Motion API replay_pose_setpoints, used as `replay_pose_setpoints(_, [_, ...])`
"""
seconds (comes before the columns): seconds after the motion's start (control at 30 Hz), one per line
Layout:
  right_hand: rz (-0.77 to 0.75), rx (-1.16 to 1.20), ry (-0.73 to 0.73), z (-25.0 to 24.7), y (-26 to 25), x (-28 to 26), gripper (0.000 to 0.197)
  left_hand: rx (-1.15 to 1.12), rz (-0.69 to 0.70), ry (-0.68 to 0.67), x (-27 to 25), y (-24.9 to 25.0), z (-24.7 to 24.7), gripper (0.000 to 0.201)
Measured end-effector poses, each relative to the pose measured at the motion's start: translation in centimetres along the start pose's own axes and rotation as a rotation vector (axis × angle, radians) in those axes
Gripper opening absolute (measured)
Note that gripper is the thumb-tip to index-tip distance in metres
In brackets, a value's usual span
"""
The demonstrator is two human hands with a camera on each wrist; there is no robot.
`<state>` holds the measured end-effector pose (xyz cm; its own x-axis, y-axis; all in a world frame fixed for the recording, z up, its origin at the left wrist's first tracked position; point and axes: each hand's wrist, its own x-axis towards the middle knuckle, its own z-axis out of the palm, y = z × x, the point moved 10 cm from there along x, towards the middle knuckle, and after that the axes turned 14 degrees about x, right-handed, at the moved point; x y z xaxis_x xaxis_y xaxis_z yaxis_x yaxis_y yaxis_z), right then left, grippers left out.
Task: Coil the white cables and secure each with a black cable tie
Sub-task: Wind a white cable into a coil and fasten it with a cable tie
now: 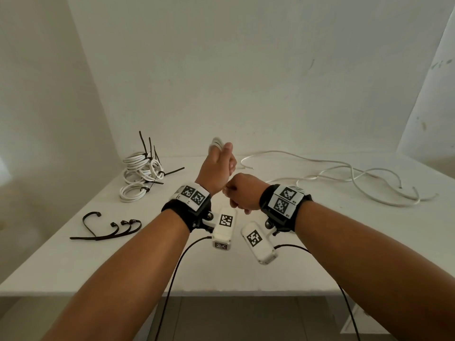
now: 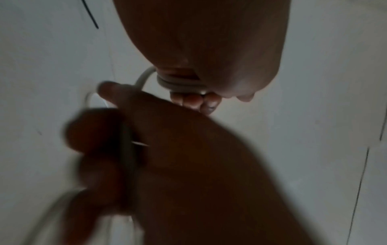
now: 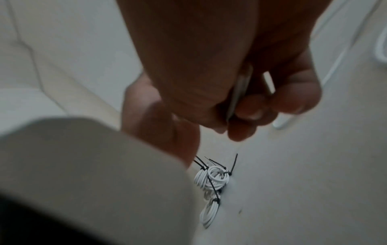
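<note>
Right now my left hand is curled round a small coil of white cable, the turns wound about its fingers as the left wrist view shows, while my right hand sits just at five o'clock of it, fingers pinching the same cable's running length. I judge the cable light and springy: the wraps will want to open, so I would hold across all the turns at one side of the coil and leave the opposite side free for a tie. Out at two to three o'clock the uncoiled white cables trail loosely over the table; slack there could snag as I wind. At ten o'clock lies the pile of finished coils, tie tails sticking up, and at eight o'clock the spare black cable ties. Walls close the far and left sides; open room lies toward the near edge at six.
</note>
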<state>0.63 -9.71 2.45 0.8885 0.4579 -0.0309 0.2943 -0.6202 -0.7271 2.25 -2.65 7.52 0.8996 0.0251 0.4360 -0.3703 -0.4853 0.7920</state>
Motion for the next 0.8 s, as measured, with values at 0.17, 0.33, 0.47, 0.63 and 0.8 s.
replay_pose_setpoints(0.17, [-0.103,-0.162,0.137,-2.7,-2.5,-1.0,0.016,0.192,-0.040,-0.039,-0.5,-1.2,0.7,0.037])
replay_pose_setpoints(0.33, [-0.182,-0.152,0.188,-4.5,-3.0,-1.6,0.017,0.155,-0.095,-0.155,-0.1,-1.7,1.6,0.033])
replay_pose_setpoints(0.47, [-0.204,-0.083,0.177,-5.4,-2.3,-1.7,0.010,0.265,-0.096,-0.403,-1.5,-1.4,3.6,0.067])
replay_pose_setpoints(0.63, [-0.272,0.037,0.312,-7.1,-1.5,-1.6,0.009,0.074,-0.244,-0.514,-3.0,-2.6,5.0,0.068])
replay_pose_setpoints(0.8, [-0.442,0.110,0.436,-8.6,-1.3,-2.5,0.003,-0.011,-0.292,-0.570,-3.1,-2.2,5.0,0.065])
